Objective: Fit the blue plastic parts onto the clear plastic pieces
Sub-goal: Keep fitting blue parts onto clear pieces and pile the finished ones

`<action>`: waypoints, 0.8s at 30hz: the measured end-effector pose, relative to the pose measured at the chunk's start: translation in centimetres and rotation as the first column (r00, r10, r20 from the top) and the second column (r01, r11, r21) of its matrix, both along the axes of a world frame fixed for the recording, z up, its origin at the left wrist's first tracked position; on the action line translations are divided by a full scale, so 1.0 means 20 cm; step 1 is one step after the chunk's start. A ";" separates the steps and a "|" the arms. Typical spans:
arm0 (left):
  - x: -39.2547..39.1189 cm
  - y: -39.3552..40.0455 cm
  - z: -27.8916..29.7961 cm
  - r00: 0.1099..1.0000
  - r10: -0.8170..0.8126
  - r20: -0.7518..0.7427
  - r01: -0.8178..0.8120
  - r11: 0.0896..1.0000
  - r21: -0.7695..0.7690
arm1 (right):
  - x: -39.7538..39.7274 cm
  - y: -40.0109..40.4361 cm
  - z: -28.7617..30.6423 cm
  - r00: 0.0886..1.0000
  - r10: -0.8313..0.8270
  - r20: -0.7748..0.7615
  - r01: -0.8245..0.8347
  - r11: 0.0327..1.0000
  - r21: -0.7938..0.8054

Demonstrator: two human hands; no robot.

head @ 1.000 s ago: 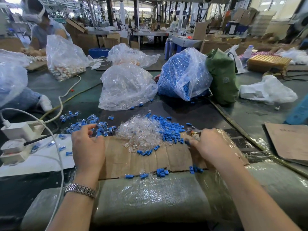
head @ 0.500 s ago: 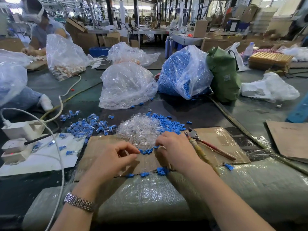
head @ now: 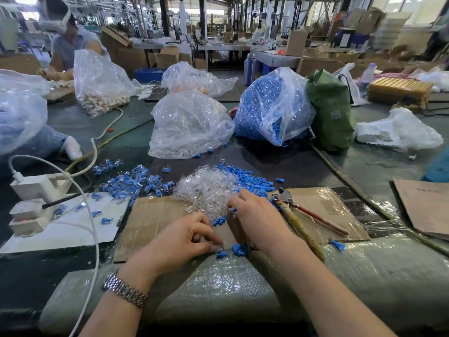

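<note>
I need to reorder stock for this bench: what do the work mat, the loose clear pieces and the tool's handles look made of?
Work mat: brown corrugated cardboard, glossy film at its right end. Clear pieces: transparent hard plastic, glinting. Tool: metal head, one handle red-coated, the other apparently tape-wrapped.

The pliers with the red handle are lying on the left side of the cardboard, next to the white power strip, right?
Not quite. In the head view the pliers lie on the right side of the cardboard, beside the right hand. The white power strip is far off on the left, away from them.
</note>
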State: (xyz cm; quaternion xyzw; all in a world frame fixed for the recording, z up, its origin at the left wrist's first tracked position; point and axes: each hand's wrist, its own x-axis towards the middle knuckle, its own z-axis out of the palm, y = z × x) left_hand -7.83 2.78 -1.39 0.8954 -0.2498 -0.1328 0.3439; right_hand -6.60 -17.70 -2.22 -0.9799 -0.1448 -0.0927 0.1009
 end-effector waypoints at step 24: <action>0.07 -0.07 -0.04 0.987 0.159 0.015 -0.153 0.970 -0.187 | 0.01 -0.02 -0.06 0.989 -0.146 -0.016 0.146 0.971 0.190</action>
